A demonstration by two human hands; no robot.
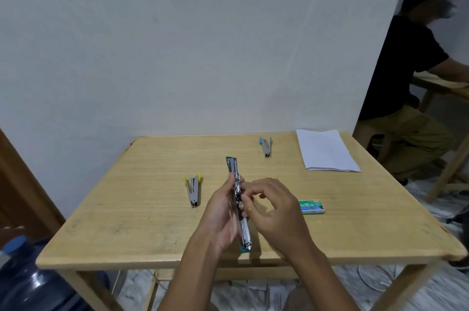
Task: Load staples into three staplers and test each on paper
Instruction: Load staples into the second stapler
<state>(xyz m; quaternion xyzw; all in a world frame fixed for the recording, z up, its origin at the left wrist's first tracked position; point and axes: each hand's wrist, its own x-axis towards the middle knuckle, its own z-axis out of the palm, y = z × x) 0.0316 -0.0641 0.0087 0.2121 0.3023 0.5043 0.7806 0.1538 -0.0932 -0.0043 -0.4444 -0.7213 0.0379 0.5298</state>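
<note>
My held stapler (237, 199) over table (127, 222) centre; second stapler (193, 190) left, third stapler (265, 146) behind right, paper (327, 150) far right, staple box (311, 206) right

Pair of bare limbs, catalogued outward from the surface (121, 209).
Item one: left hand (220, 211), uncovered, above the surface's near half.
Item two: right hand (278, 211), uncovered, just beside the first, over the same near half.
Items three and four: left forearm (193, 272) and right forearm (319, 280), both bare, crossing the surface's near edge down to the lower limit of view.
</note>
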